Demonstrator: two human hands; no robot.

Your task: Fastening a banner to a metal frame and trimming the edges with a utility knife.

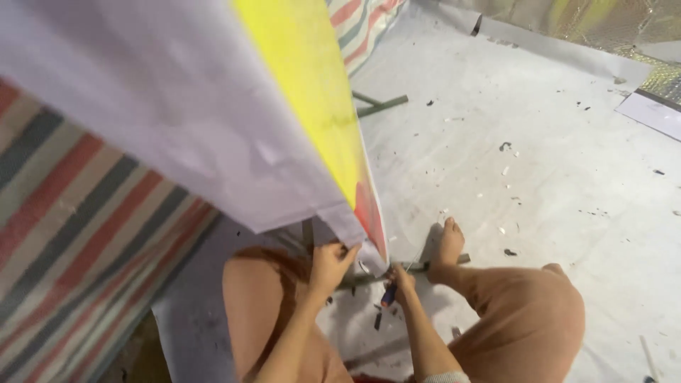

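Observation:
A big banner sheet [213, 120], pale grey on its back with a yellow and red printed face, rises close to the camera and fills the upper left. My left hand [330, 264] pinches its lower corner edge. My right hand [399, 282] is closed around a small tool with a blue and red handle [389, 293], held just under the sheet's corner by a thin metal bar [369, 278] lying on the floor. I sit on the floor with knees apart, and my bare right foot [449, 241] rests on the bar.
A striped red, grey and white tarp [78, 234] covers the left side. The floor is a pale sheet [539, 163] littered with small dark scraps. Another thin green bar [379, 105] lies further back. A shiny foil sheet [610, 21] lies along the far right edge.

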